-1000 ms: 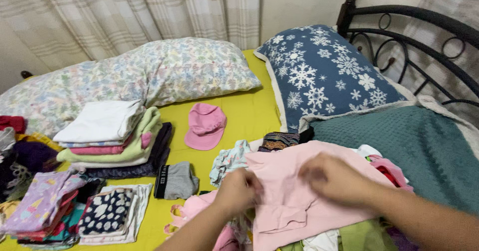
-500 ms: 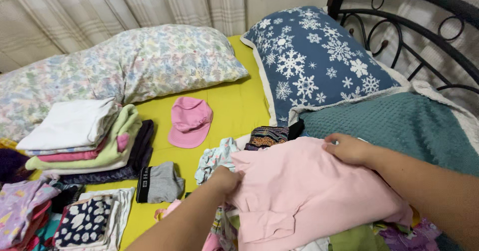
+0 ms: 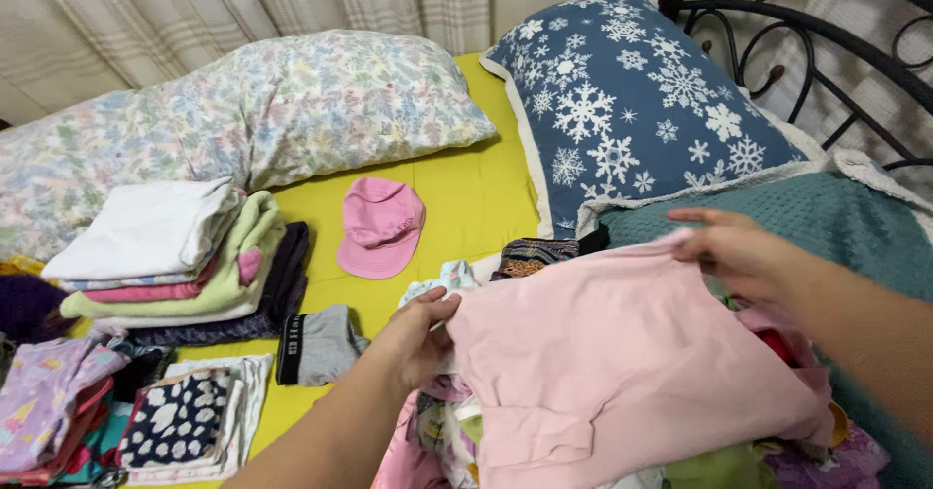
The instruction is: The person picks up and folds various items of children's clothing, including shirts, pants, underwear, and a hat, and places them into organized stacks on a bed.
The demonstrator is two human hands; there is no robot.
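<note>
A pale pink garment (image 3: 603,353) is spread flat over a heap of mixed clothes at the lower right of the bed. My left hand (image 3: 418,338) grips its near-left corner. My right hand (image 3: 739,251) holds its far-right corner by the teal blanket (image 3: 875,227). Between the two hands the cloth is stretched out. A pink cap (image 3: 379,227) lies apart on the yellow-green sheet (image 3: 476,197), beyond my left hand.
Folded stacks fill the left: a white and green pile (image 3: 175,256), a grey pair of briefs (image 3: 316,343), a spotted dark piece (image 3: 180,416). A floral pillow (image 3: 243,120) and a blue snowflake pillow (image 3: 632,100) lie at the head. A black iron bed frame (image 3: 826,52) stands right.
My hands have pulled apart from the middle of the pink garment to its two corners, spreading and lifting it flat. The view has tilted slightly downwards.
</note>
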